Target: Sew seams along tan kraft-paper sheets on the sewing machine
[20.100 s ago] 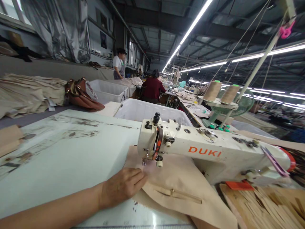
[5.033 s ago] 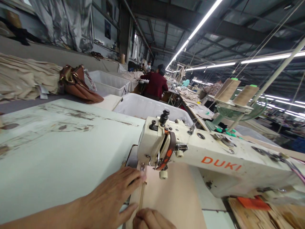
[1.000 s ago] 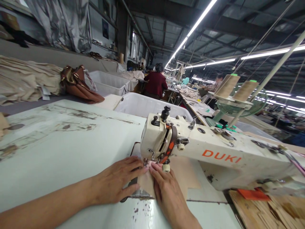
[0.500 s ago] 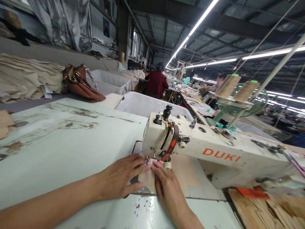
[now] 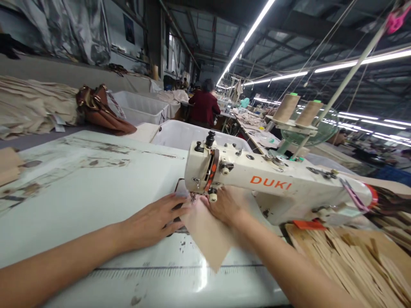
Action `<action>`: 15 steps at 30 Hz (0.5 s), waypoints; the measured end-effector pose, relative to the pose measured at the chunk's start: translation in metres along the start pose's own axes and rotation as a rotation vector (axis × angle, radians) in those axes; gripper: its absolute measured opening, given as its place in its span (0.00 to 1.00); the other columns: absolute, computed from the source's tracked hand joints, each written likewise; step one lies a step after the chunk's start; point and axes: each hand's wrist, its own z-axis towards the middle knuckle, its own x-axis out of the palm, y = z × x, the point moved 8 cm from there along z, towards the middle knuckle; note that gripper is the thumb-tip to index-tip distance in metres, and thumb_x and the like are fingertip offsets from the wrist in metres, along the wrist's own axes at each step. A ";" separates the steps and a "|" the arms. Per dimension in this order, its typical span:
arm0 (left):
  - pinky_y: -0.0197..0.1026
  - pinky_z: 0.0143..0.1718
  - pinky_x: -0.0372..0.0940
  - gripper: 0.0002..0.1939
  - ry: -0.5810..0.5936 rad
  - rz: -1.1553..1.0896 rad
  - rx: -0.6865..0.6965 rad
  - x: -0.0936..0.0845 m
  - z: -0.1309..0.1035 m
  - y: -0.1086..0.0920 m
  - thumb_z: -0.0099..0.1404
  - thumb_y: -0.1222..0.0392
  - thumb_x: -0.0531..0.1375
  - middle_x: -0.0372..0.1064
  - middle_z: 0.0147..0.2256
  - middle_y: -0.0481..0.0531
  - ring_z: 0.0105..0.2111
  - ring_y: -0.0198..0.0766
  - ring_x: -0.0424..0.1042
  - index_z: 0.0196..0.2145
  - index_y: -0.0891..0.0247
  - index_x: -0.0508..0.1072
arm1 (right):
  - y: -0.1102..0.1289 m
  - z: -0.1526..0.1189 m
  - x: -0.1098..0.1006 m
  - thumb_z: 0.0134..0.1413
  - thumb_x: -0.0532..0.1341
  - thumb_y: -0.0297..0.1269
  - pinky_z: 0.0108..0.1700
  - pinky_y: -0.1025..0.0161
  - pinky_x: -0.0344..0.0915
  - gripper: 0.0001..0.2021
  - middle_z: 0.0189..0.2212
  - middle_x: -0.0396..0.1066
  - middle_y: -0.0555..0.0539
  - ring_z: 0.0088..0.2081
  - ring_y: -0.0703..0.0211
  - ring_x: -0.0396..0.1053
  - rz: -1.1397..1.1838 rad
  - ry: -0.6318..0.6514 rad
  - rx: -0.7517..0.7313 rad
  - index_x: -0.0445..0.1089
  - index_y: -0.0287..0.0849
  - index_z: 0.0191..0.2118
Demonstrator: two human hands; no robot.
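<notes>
A beige fabric piece [image 5: 208,239] lies beneath the needle of a white sewing machine [image 5: 237,171], one corner pointing towards me. My left hand [image 5: 157,218] rests flat to the left of the needle, fingers spread, their tips at the fabric's edge. On the other side, my right hand [image 5: 224,206] reaches under the machine arm with its fingers closed together on the fabric near the needle. The machine's knob and head cover part of those fingertips, and the hand is slightly blurred. A pinkish patch of material shows right by the needle.
Stacked beige strips [image 5: 346,261] lie on a board at right. Two thread cones [image 5: 287,108] stand behind the machine. A white bin [image 5: 173,133] is beyond the table, a brown bag [image 5: 102,111] at left. A person in dark red [image 5: 204,107] sits farther back.
The fabric has turned, so its corner now points towards me. My right hand has moved from in front of the needle to its right side, under the arm. The view has shifted.
</notes>
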 end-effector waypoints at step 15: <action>0.52 0.63 0.56 0.29 -0.034 -0.018 -0.029 0.008 -0.002 -0.001 0.67 0.51 0.58 0.62 0.61 0.60 0.61 0.50 0.60 0.63 0.64 0.61 | 0.041 -0.051 0.013 0.71 0.45 0.41 0.69 0.41 0.42 0.26 0.66 0.52 0.41 0.68 0.49 0.47 0.328 -0.049 0.068 0.51 0.35 0.68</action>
